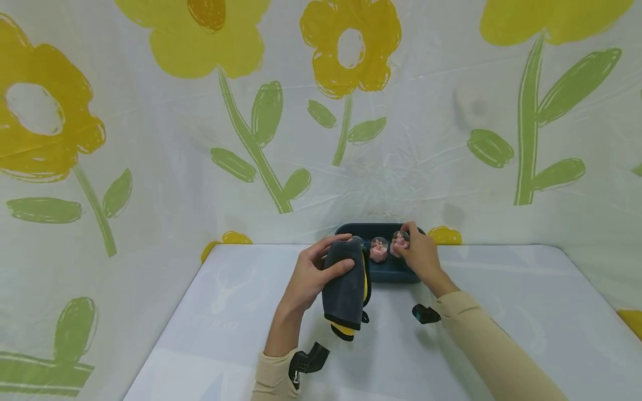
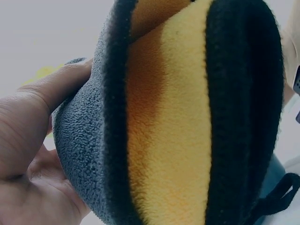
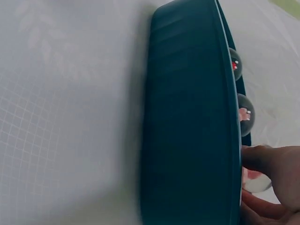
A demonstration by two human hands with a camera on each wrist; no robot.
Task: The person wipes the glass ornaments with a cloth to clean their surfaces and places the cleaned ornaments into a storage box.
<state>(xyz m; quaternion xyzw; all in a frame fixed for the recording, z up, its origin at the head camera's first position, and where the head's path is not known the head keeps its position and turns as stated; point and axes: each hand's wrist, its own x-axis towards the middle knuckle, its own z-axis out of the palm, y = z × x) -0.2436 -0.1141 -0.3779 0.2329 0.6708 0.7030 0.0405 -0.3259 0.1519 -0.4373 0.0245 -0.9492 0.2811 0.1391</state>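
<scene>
My left hand [image 1: 307, 277] grips a folded cloth [image 1: 343, 284], dark grey outside and yellow inside with black edging. In the left wrist view the thumb lies along the grey side and the yellow lining [image 2: 176, 117] faces the camera. A dark teal tray [image 1: 396, 274] stands at the table's back edge. My right hand [image 1: 423, 256] reaches over its right end and pinches a small snow globe [image 1: 399, 243] with a pink base. Another such globe [image 1: 379, 250] sits in the middle of the tray. A third clear dome [image 1: 355, 240] shows at the left, mostly hidden behind the cloth.
The white table [image 1: 225, 334] spreads in front of the tray and to both sides. Right behind it hangs a white curtain [image 1: 426, 184] printed with yellow flowers. A small black camera [image 1: 308, 359] is on the left wrist, another [image 1: 425, 313] by the right.
</scene>
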